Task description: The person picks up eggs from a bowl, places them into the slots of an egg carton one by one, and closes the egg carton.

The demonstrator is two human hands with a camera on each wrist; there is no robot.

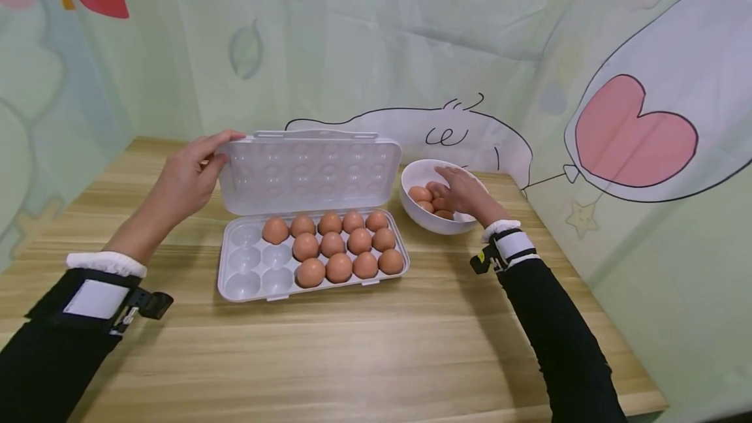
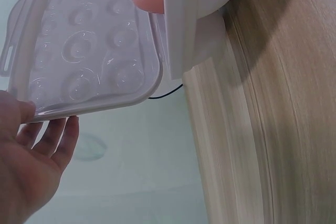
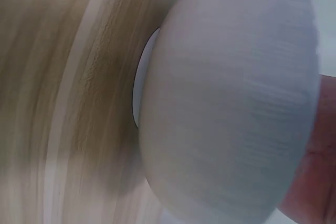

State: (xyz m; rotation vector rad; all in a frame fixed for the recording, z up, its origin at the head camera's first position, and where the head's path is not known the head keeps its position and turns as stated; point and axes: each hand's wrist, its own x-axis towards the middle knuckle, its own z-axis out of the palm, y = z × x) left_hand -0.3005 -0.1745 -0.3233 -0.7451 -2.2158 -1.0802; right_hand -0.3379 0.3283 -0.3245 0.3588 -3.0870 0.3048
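A pale plastic egg box (image 1: 258, 296) lies on the table, its lid (image 1: 311, 194) raised. Brown eggs (image 1: 332, 244) fill most of its hollows, while bare hollows (image 1: 243, 258) show at the left. My left hand (image 1: 188, 178) holds the lid's upper left corner, thumb on the inner side and fingers behind, as the left wrist view also shows at the lid (image 2: 79, 51). To the right, my right hand (image 1: 464, 191) reaches into a white bowl (image 1: 437, 222), fingers spread over several brown eggs (image 1: 420, 194). In the right wrist view the bowl's outer wall (image 3: 226, 98) hides most of that hand.
The wooden table (image 1: 352, 358) runs back to a printed cloth (image 1: 364, 38) hung behind it and along its right side. The bowl stands close beside the egg box's right end. A camera is strapped to each wrist.
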